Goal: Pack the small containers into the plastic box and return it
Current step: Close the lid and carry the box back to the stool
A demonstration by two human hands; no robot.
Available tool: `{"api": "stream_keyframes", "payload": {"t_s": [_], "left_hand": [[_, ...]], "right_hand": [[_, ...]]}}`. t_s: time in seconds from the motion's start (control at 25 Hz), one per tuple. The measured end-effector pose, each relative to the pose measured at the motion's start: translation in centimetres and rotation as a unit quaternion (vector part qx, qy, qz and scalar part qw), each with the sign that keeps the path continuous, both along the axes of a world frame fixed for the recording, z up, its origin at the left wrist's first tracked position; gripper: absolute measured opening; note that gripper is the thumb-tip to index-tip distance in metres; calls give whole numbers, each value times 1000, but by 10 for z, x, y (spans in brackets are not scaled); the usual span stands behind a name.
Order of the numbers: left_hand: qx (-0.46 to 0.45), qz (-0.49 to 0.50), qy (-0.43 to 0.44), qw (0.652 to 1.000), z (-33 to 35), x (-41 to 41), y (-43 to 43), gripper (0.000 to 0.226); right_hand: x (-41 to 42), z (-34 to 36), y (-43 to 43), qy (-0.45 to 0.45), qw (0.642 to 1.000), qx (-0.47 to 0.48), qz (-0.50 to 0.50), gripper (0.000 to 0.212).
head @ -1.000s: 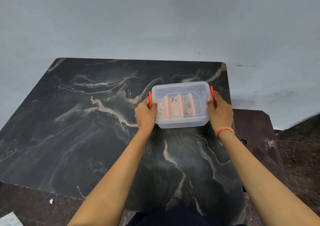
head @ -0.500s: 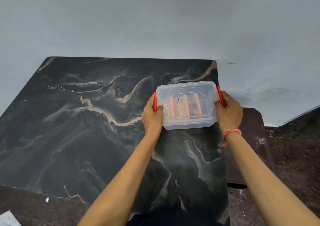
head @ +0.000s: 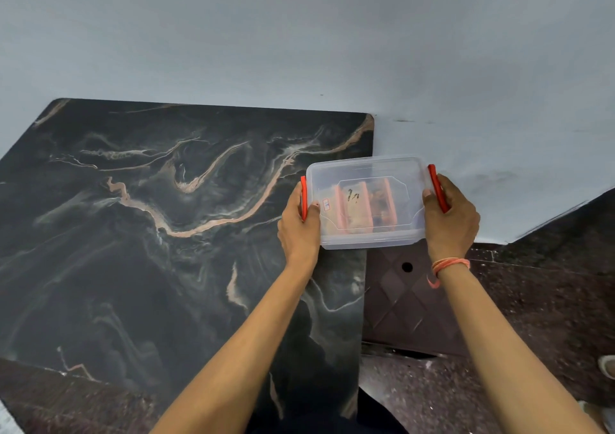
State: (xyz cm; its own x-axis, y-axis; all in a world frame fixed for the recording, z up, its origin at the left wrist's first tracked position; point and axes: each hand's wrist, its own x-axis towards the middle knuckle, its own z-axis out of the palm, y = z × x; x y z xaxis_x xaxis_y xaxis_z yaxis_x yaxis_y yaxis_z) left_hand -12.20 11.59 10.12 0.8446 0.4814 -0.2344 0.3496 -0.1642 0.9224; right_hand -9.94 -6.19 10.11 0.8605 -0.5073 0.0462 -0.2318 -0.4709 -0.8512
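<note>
A clear plastic box (head: 367, 171) with a closed lid and red side clips is held in the air past the right edge of the black marble table (head: 149, 234). Several small orange-lidded containers (head: 364, 207) show through its lid. My left hand (head: 299, 227) grips the box's left end at the red clip. My right hand (head: 449, 220), with an orange band at the wrist, grips the right end.
A dark brown stool (head: 409, 304) with a quilted top and a round hole stands below the box, right of the table. The pale blue wall (head: 332, 34) runs behind. Dark speckled floor (head: 549, 317) lies to the right, with a shoe (head: 607, 365) at the edge.
Both hands have carried the box to the right, from above the table's right part to beyond its right edge, over the stool. The view has swung right with it.
</note>
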Motion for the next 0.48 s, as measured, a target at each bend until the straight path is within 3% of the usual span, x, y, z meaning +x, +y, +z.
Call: {"api": "stream_keyframes", "payload": {"t_s": [0.28,0.48], "left_hand": [[10,-8,-18,1000,1,4,-52,46],[39,-28,19,999,4,14,-77,49]], "right_hand": [[6,-9,-49,-17,999,13,-30,36],[10,-19,-74,-18,997,42,-59,34]]}}
